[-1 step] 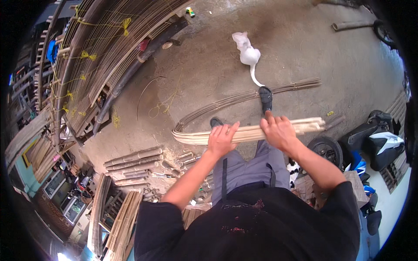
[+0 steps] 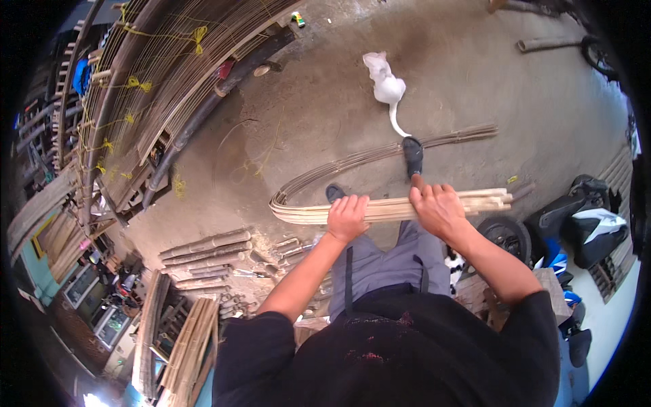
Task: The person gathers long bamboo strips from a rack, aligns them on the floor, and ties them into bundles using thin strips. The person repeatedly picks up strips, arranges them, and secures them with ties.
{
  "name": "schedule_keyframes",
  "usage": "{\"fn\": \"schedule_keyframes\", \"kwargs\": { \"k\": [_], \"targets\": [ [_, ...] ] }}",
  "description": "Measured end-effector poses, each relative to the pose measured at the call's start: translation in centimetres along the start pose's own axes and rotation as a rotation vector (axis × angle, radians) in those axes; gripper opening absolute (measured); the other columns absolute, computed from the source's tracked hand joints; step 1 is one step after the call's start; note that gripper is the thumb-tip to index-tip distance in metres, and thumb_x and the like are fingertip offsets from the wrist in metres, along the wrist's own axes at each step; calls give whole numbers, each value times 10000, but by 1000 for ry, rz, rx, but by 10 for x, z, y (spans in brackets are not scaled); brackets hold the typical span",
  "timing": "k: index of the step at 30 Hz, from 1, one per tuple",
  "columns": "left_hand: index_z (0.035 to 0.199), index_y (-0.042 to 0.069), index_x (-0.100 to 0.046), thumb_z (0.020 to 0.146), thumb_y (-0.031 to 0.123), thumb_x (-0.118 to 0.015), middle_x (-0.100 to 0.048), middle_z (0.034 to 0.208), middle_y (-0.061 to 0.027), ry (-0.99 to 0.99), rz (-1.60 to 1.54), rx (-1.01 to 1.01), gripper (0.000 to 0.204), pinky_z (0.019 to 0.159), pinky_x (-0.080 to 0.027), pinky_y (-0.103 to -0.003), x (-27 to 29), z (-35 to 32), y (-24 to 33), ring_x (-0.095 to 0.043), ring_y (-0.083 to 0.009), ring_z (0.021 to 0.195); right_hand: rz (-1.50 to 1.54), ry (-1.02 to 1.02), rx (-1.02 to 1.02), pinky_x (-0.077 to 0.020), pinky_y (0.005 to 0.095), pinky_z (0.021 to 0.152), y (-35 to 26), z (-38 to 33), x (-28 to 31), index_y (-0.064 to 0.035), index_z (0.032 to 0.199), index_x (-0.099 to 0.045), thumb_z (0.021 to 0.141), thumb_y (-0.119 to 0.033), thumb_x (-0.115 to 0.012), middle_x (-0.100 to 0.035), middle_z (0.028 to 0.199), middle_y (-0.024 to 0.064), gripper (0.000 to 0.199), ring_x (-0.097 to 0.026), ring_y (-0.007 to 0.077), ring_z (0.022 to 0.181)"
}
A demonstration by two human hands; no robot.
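Observation:
A bundle of long, thin bamboo strips (image 2: 392,209) lies crosswise in front of my thighs. My left hand (image 2: 348,217) is wrapped round it near the middle, and my right hand (image 2: 438,209) grips it farther right, with pale cut ends sticking out beyond. To the left of my hands the strips curve in a U and run back along the floor to the far right. My dark right shoe (image 2: 413,156) is beside the far stretch; whether it presses on it I cannot tell. The left shoe (image 2: 334,193) shows inside the bend.
A white cat (image 2: 387,87) sits on the concrete floor past my right foot. Cut bamboo poles (image 2: 210,245) lie at the left, below a rack of bamboo strips (image 2: 146,88) tied with yellow cord. A motorbike (image 2: 583,224) stands at the right, and another cat (image 2: 455,264) is by my right leg.
Both hands and the gripped part of the bundle have shifted slightly to the right. My grip looks the same, and the cat has hardly moved.

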State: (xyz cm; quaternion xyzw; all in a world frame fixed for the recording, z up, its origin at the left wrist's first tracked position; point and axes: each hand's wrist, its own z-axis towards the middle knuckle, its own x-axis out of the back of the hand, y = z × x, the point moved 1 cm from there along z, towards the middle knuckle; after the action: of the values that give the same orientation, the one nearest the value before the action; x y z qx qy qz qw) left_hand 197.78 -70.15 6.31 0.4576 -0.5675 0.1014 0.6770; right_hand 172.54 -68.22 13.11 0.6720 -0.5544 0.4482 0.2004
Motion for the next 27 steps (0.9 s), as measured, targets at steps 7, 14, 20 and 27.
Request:
{"fn": "schedule_keyframes", "kwargs": {
  "k": [7,14,20,27],
  "targets": [
    [870,130,-641,596,209,-688,-531,742,-32,192,-31,-32,289,615,-463,-367,-22,-11,-27,-577,-227,674,-186,-212,-123,-535,419,736,39,-42,65,-45,1076,-562,747,-293,-739,-678,861,146,449,-693,328,801],
    [950,148,-641,555,301,-812,-645,896,-55,24,38,159,457,736,-521,-380,-15,-113,-179,-664,-233,847,79,-229,167,-561,436,653,-27,111,-16,-23,947,-600,726,-398,-762,-703,769,149,465,-707,320,694],
    [1114,93,-621,570,351,-872,-679,1126,-164,-280,38,400,652,1044,-457,-476,-32,-252,-340,-632,-369,1110,246,-243,269,-571,459,625,-177,231,-108,-24,962,-605,777,-320,-693,-709,751,157,359,-716,344,692],
    [1111,77,-613,549,210,-840,-663,1143,-172,-287,36,383,620,1041,-461,-453,-42,-314,-465,-613,-364,1131,326,-315,250,-576,464,640,-267,319,-151,1,1014,-627,766,-230,-660,-725,803,180,340,-727,342,740]
  ]
}}
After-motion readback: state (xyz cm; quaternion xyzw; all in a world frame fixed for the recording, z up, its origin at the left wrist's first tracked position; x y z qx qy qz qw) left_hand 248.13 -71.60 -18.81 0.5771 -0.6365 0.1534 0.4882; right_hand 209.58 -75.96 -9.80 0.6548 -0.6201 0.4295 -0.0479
